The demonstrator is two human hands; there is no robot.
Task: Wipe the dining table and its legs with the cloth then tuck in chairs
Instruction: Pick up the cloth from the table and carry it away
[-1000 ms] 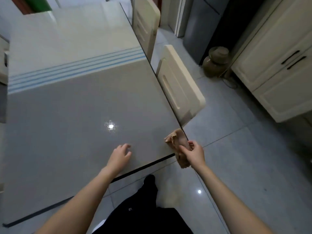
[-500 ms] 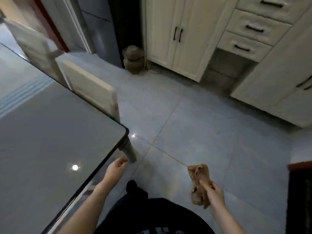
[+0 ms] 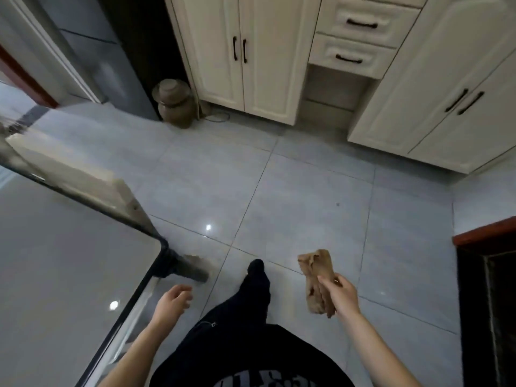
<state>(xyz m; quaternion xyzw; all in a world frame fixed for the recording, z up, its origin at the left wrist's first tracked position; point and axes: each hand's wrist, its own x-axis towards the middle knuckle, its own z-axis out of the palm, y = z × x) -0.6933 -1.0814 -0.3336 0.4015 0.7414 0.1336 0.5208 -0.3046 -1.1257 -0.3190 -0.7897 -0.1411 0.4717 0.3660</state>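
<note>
The grey glass-topped dining table (image 3: 61,275) fills the lower left, its rounded corner near the middle. Below that corner a dark table leg (image 3: 187,268) slants down to the floor. My right hand (image 3: 342,296) grips a crumpled brown cloth (image 3: 317,277), held in the air over the tiles to the right of the table. My left hand (image 3: 173,301) hovers just off the table's near edge, below the leg, fingers loosely curled and holding nothing. A cream chair (image 3: 83,177) stands tucked against the table's right side, blurred.
Cream cabinets (image 3: 251,57) with black handles line the far wall. A brown lidded jar (image 3: 174,103) and a cable sit on the floor by a grey fridge (image 3: 106,60). A dark wooden threshold (image 3: 485,289) is at the right. My black-trousered leg (image 3: 255,289) steps forward on the tiles.
The view has swung right, away from the tabletop toward the corner and floor. My right hand drew the cloth off the table edge into the air; my left hand left the tabletop.
</note>
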